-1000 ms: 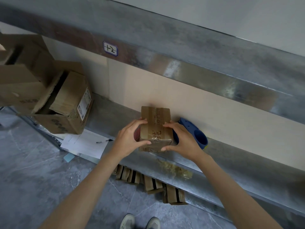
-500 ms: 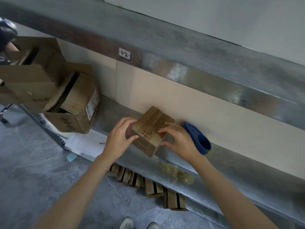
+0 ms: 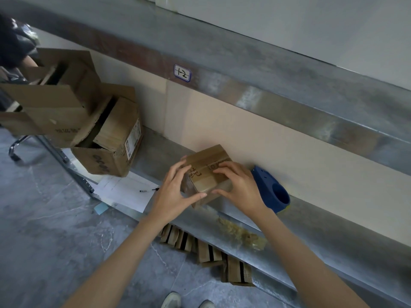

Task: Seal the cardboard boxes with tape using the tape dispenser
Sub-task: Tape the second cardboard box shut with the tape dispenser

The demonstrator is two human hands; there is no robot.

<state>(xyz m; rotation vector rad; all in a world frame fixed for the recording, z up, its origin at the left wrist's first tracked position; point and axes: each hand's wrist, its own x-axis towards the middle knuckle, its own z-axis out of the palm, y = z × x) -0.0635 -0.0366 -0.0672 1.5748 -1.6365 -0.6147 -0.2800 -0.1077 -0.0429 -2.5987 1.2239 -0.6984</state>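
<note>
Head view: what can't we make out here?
- small box: head view; writing on top partly covered by left hand and right hand, the rest too blurred to read.
- tape dispenser: head view; partly behind the right hand, no tape or blade shows.
- open carton: head view; contents lost in shadow.
- person, top left: cut off by frame edge.

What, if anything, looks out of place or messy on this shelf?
A crumpled wad of tape lies loose at the shelf's front edge, near the small box. At the left end, an open carton lies tipped on its side, its flaps splayed.
</note>
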